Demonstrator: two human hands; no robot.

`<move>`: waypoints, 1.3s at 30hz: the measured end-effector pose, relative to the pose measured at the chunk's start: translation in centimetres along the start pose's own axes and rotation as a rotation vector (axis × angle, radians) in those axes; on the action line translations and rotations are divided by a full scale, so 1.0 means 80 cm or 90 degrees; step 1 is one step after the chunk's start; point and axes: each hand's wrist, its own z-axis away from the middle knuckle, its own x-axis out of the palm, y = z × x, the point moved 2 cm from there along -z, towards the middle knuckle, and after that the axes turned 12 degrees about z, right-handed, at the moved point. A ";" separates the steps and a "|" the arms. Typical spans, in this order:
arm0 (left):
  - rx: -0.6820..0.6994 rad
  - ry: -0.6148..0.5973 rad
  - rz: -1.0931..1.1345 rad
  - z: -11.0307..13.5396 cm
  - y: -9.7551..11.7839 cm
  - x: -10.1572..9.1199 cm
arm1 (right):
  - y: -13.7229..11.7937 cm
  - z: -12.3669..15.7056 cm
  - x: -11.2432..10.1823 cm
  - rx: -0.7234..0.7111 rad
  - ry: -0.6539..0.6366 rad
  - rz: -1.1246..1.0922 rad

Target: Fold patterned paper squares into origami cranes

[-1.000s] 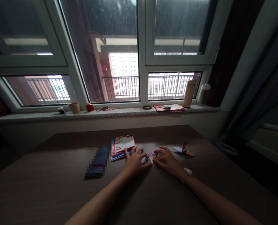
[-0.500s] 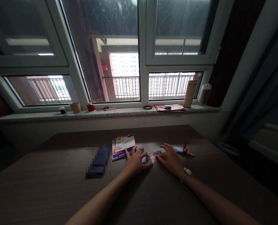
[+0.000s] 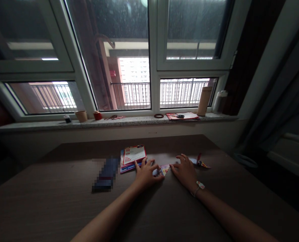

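My left hand [image 3: 145,174] rests on the dark wooden table [image 3: 63,208], fingertips pressing the left side of a small colourful piece of folded paper [image 3: 163,169]. My right hand [image 3: 185,171] lies to the right of that paper, fingers stretched flat against its right edge. A band [image 3: 199,186] is on my right wrist. Just left of my left hand lies a stack of red and white leaflets [image 3: 132,157]. A folded paper figure [image 3: 201,162] sits beyond my right hand.
A dark oblong object [image 3: 106,174], blurred out, lies left of the leaflets. The stone windowsill [image 3: 139,121] carries a small cup [image 3: 81,116], a red pot [image 3: 97,115], red papers [image 3: 182,115], a tall beige flask [image 3: 204,100] and a white bottle [image 3: 219,101]. A curtain [image 3: 277,101] hangs at the right.
My right hand has slid slightly right and away, its fingers flattening along the paper's right edge. My left hand has stayed on the paper.
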 end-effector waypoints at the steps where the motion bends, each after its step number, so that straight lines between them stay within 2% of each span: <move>1: 0.000 -0.001 0.001 0.000 0.000 0.000 | 0.000 0.000 0.000 0.002 0.003 0.008; 20: 0.003 0.004 -0.008 0.002 0.003 -0.003 | 0.000 0.001 0.001 0.029 0.006 0.053; 39: -0.001 0.002 -0.006 0.003 0.005 -0.004 | -0.005 -0.009 0.003 -0.005 0.011 0.031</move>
